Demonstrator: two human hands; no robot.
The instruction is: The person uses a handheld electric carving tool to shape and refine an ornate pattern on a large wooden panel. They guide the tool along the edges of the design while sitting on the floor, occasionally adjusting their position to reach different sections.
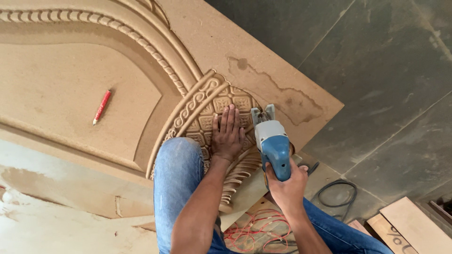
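The left hand [227, 136] lies flat, fingers spread, on the carved board [70, 80], over a lattice-patterned relief. The right hand [286, 181] is closed around the rear handle of one blue-and-grey power tool [271, 141], just right of the left hand. The tool's long axis runs away from the person, its nose at the board's edge. One red pencil [101, 107] lies well left of both hands. The board rests on a dark tiled floor [391, 61]; a black cable [336, 193] and red wire [256, 230] lie near the right hand.
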